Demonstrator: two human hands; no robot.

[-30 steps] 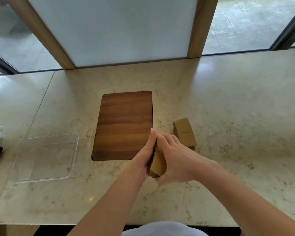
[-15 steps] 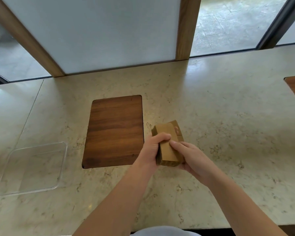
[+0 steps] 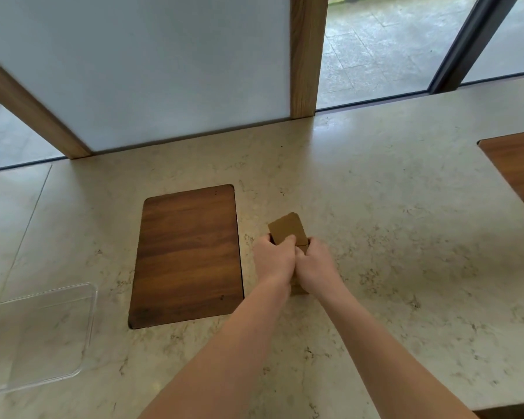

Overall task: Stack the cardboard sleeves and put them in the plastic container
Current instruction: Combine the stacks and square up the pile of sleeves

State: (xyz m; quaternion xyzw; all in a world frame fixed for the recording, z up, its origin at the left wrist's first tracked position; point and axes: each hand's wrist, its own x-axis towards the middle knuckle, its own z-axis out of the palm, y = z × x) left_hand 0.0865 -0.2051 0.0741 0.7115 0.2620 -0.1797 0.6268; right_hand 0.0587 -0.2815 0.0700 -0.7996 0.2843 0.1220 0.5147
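A stack of brown cardboard sleeves lies on the marble counter just right of the wooden board. My left hand grips its left side with the thumb over the top sleeve. My right hand grips its right side, touching the left hand. Both hands hide most of the stack; only the far end of the top sleeve shows. The clear plastic container stands at the counter's near left, with nothing inside it, well apart from both hands.
A dark wooden board is set into the counter between the container and the stack. A second wooden panel shows at the right edge. A window frame with a wooden post rises behind the counter.
The sleeves I held upright between my hands came down onto the pile on the counter. Both hands now grip the merged stack. The view shifted right and forward.
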